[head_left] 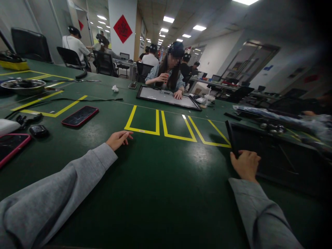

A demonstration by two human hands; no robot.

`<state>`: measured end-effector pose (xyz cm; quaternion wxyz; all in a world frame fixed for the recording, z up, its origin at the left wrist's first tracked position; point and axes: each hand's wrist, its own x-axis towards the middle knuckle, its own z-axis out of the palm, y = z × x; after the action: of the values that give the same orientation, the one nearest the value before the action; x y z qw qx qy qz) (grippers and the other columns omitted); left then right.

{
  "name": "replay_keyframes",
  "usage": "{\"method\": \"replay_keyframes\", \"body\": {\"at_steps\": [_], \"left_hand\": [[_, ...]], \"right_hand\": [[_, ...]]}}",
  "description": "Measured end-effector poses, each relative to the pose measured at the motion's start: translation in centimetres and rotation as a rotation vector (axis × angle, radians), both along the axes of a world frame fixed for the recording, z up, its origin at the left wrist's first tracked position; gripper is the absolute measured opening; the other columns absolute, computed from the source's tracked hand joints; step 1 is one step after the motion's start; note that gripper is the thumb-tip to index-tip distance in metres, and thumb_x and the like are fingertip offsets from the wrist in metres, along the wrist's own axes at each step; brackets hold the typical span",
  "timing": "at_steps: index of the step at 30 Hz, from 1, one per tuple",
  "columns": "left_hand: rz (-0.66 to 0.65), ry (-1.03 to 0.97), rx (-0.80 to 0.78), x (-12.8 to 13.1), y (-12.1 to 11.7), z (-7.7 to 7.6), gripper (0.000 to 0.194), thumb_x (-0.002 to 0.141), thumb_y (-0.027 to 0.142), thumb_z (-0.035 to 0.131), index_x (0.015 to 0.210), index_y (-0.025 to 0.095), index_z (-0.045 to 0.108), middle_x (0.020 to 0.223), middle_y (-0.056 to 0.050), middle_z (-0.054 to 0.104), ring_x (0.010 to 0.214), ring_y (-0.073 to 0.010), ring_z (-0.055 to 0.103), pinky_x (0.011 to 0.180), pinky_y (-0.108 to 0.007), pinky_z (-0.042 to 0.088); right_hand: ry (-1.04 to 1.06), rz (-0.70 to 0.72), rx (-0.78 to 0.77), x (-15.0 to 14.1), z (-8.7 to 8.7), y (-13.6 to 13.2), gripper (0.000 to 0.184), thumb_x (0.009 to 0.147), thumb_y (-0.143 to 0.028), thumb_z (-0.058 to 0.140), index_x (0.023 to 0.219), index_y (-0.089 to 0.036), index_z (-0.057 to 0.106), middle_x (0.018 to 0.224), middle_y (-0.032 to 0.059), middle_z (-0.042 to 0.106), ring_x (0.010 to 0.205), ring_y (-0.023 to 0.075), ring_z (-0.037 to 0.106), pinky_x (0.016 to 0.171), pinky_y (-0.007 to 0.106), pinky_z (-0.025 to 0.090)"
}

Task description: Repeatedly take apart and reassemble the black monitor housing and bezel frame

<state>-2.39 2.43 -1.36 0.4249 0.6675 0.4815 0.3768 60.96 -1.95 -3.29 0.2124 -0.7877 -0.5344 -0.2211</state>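
Observation:
My left hand (pixel 119 139) is just above the green table (pixel 155 186), beside a yellow tape outline (pixel 142 131). Its fingers are stretched forward and a little apart, with nothing in them. At the right, a large black panel with a raised rim (pixel 275 148) is tilted on the table. My right hand (pixel 246 164) grips its near left edge, the fingertips partly hidden behind it. Dim light hides the panel's far right part.
Phones (pixel 80 116), a black case (pixel 38 131), cables and a metal bowl (pixel 23 90) lie left. Across the table, a person (pixel 168 74) works over a grey panel with a black frame (pixel 153 94). Plastic-wrapped parts (pixel 275 114) lie behind the black panel.

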Motion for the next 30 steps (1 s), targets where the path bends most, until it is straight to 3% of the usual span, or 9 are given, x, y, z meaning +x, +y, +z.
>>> {"method": "replay_keyframes", "body": {"at_steps": [3, 7, 13, 19, 23, 26, 28, 30], "left_hand": [[-0.012, 0.021, 0.02, 0.0, -0.1, 0.1, 0.052, 0.092, 0.05, 0.046, 0.121, 0.011, 0.065, 0.107, -0.014, 0.072, 0.063, -0.0116, 0.061, 0.057, -0.028, 0.05], [-0.022, 0.044, 0.039, 0.0, -0.1, 0.2, 0.05, 0.093, 0.048, 0.045, 0.12, 0.011, 0.066, 0.106, -0.013, 0.072, 0.063, -0.0117, 0.062, 0.058, -0.028, 0.051], [-0.021, 0.076, 0.055, 0.2, -0.2, 0.2, 0.046, 0.095, 0.043, 0.043, 0.12, 0.012, 0.066, 0.105, -0.013, 0.072, 0.062, -0.0113, 0.062, 0.058, -0.027, 0.051], [-0.022, 0.106, 0.099, 0.4, -0.4, 0.4, 0.045, 0.096, 0.042, 0.041, 0.119, 0.011, 0.065, 0.104, -0.012, 0.073, 0.061, -0.0107, 0.061, 0.056, -0.026, 0.051], [-0.021, 0.14, 0.129, 0.3, -0.5, 0.4, 0.045, 0.097, 0.041, 0.039, 0.119, 0.012, 0.065, 0.102, -0.012, 0.073, 0.062, -0.011, 0.062, 0.056, -0.025, 0.052], [-0.022, 0.23, 0.231, 0.4, -0.8, 0.5, 0.044, 0.099, 0.039, 0.037, 0.119, 0.012, 0.065, 0.099, -0.011, 0.074, 0.06, -0.0108, 0.063, 0.059, -0.027, 0.054], [-0.039, 0.382, 0.435, 0.7, -1.2, 0.9, 0.041, 0.1, 0.035, 0.037, 0.119, 0.013, 0.066, 0.095, -0.009, 0.074, 0.062, -0.0118, 0.064, 0.063, -0.028, 0.054], [-0.086, 0.537, 0.75, 1.2, -2.1, 1.4, 0.038, 0.1, 0.031, 0.039, 0.121, 0.014, 0.066, 0.092, -0.008, 0.074, 0.065, -0.013, 0.064, 0.062, -0.028, 0.053]], "right_hand": [[0.163, -0.009, -0.045, -0.3, 0.8, -0.2, 0.043, 0.084, -0.053, 0.054, 0.1, -0.014, 0.062, 0.094, 0.0248, 0.058, 0.097, 0.0424, 0.057, 0.072, 0.052, 0.04], [0.366, -0.17, -0.086, -1.3, 2.2, -0.7, 0.041, 0.08, -0.062, 0.06, 0.09, -0.022, 0.062, 0.074, 0.014, 0.053, 0.08, 0.0376, 0.058, 0.067, 0.05, 0.035], [0.302, -0.212, 0.076, -2.4, 3.5, -1.7, 0.038, 0.081, -0.062, 0.059, 0.085, -0.024, 0.062, 0.067, 0.0117, 0.051, 0.076, 0.0392, 0.059, 0.066, 0.051, 0.033], [0.18, -0.191, 0.233, -4.2, 4.3, -2.1, 0.038, 0.087, -0.059, 0.053, 0.094, -0.023, 0.062, 0.069, 0.012, 0.057, 0.066, 0.0301, 0.055, 0.063, 0.044, 0.032], [0.088, -0.033, 0.326, -9.0, 5.3, -1.8, 0.043, 0.09, -0.058, 0.051, 0.098, -0.018, 0.064, 0.073, 0.013, 0.065, 0.062, 0.0249, 0.057, 0.061, 0.037, 0.034], [0.029, 0.216, 0.329, -13.8, 5.3, -1.9, 0.043, 0.093, -0.058, 0.05, 0.097, -0.017, 0.064, 0.078, 0.0099, 0.069, 0.062, 0.0207, 0.06, 0.058, 0.031, 0.038], [-0.024, 0.402, 0.27, -16.8, 4.9, -2.4, 0.041, 0.094, -0.056, 0.05, 0.092, -0.017, 0.064, 0.073, 0.0067, 0.069, 0.059, 0.0181, 0.061, 0.055, 0.028, 0.039], [-0.08, 0.61, 0.186, -19.4, 4.4, -3.2, 0.037, 0.096, -0.052, 0.052, 0.088, -0.018, 0.063, 0.069, 0.0042, 0.068, 0.057, 0.016, 0.062, 0.053, 0.026, 0.04]]}}
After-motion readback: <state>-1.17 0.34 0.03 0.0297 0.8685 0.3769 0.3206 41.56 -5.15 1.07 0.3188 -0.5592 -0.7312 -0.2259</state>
